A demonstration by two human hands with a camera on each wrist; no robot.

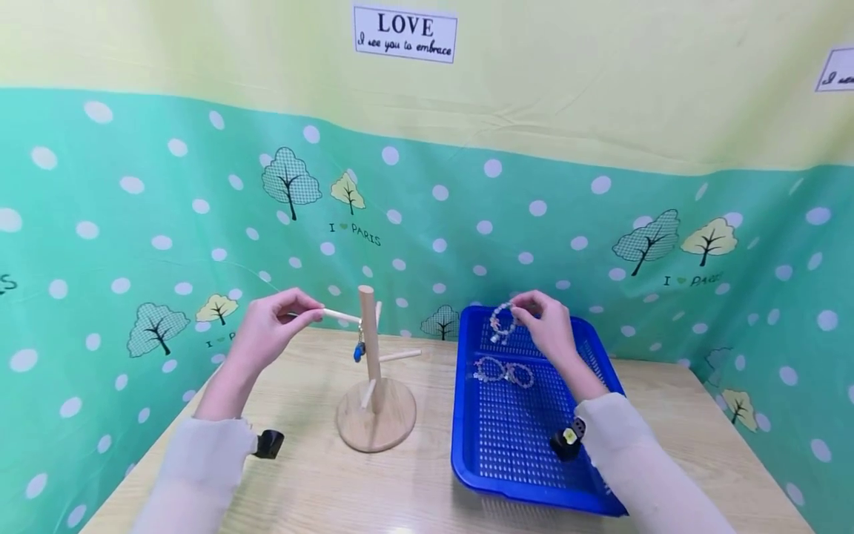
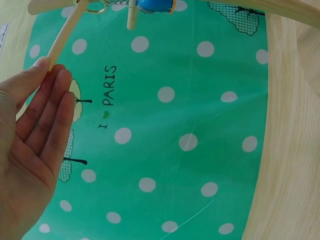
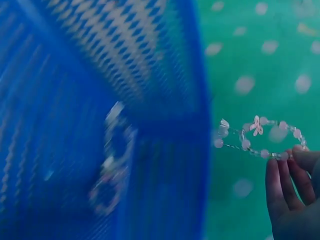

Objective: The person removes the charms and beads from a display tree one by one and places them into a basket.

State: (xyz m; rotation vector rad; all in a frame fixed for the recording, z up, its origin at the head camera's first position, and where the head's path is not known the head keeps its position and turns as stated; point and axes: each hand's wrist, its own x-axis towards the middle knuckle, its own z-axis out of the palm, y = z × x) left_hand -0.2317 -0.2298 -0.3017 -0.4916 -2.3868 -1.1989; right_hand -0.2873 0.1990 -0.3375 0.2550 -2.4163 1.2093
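Observation:
With thumb and fingertips my left hand (image 1: 273,326) pinches the outer end of one peg (image 1: 340,315) on a wooden stand (image 1: 376,430). A keychain with a blue charm (image 1: 359,351) hangs from that peg, close to the post. My right hand (image 1: 543,322) pinches a beaded bracelet (image 1: 502,324) above the far end of a blue basket (image 1: 467,445). In the right wrist view this bracelet (image 3: 265,152) shows pale pink and clear beads, a pink butterfly charm and dangling beads. Two similar bracelets (image 1: 490,368) lie side by side on the basket's floor.
The stand's other pegs (image 1: 400,356) stick out in several directions from its post. Behind the table (image 1: 300,475) hangs a green and yellow curtain (image 1: 427,200) with dots and trees. A black wrist camera (image 1: 270,443) sits at the left cuff.

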